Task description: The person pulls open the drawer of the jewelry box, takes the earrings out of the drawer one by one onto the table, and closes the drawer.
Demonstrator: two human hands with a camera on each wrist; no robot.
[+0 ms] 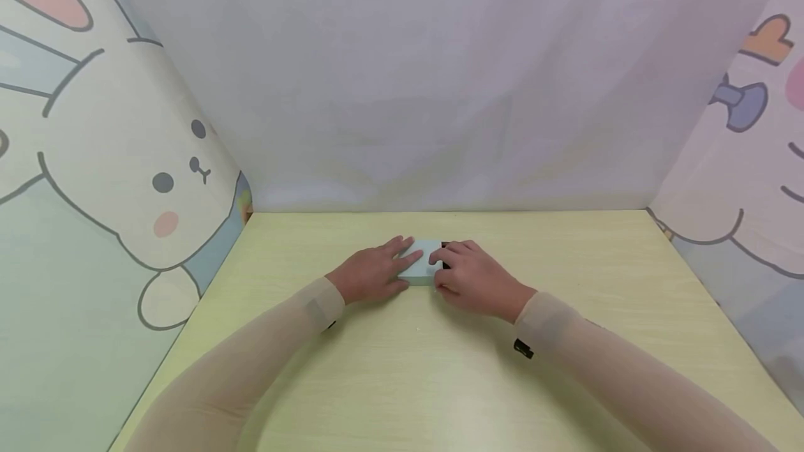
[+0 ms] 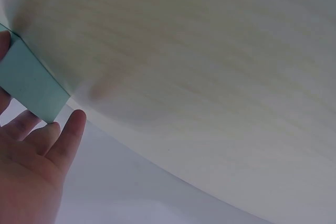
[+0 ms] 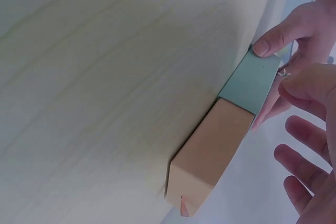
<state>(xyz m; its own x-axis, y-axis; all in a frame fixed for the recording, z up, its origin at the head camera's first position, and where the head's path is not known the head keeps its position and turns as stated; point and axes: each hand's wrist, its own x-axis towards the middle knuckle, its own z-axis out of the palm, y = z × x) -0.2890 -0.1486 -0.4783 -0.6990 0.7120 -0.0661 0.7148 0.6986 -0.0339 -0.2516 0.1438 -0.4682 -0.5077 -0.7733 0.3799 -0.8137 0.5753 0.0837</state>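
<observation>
A small slide-out box lies on the table, with a pale green sleeve (image 1: 419,272) and a tan inner tray (image 3: 210,142) that sticks well out of the sleeve's right end. A small ribbon-like tab (image 3: 184,206) shows at the tray's end. My left hand (image 1: 375,272) holds the sleeve at its left end, with the thumb against the near side (image 2: 31,80) and the fingers over the top. Just above the box's right part is my right hand (image 1: 474,281), its fingers loosely bent and apart from the tray in the right wrist view. That hand mostly hides the tray in the head view.
The light wood-grain table (image 1: 389,368) surrounds the box on all sides. Behind it hangs a plain pale curtain (image 1: 402,89). Cartoon-printed cloth panels stand along the left (image 1: 113,159) and right (image 1: 722,194) sides.
</observation>
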